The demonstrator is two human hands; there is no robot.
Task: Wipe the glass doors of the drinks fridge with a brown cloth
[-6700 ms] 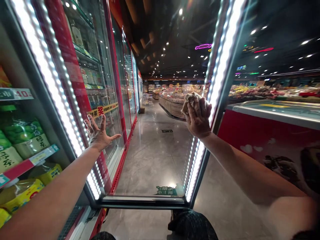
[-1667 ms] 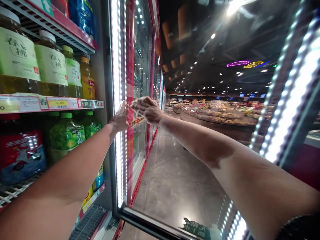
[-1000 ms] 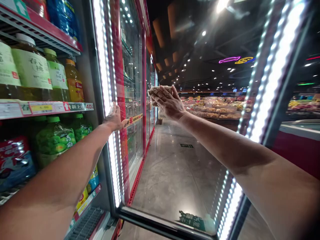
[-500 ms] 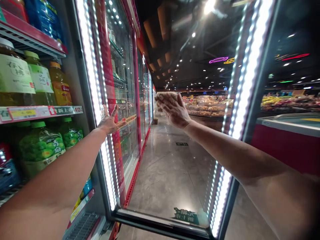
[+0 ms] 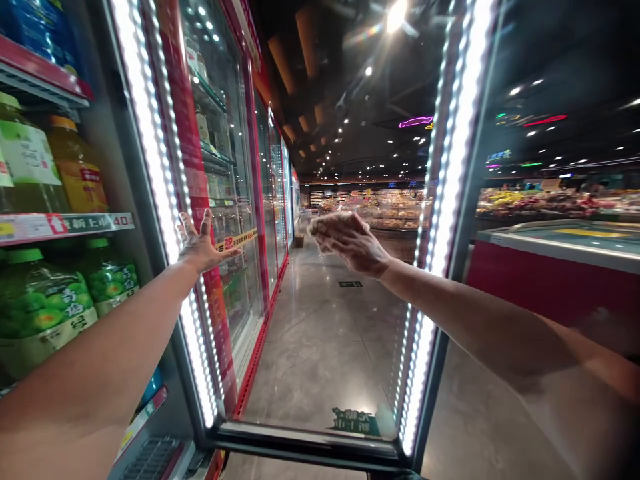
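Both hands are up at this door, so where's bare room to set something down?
Bare floor shows through the glass door, bordered left by red-framed fridges; more lies between the door's lit frame and the red freezer chest. The shelves at left are crowded with bottles.

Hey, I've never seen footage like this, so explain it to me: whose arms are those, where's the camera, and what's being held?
There's no machine here. The arms belong to a person wearing the camera on their head, so every picture looks forward and down past their own hands. In front is a glass door edged with bright light strips, standing open beside shelves of bottled drinks. The right hand lies flat over a light-brown cloth, held up at the glass. The left hand holds nothing visible; its fingers are spread near the left light strip, though I can't tell whether they touch. Beyond the door's right edge is a red chest freezer.
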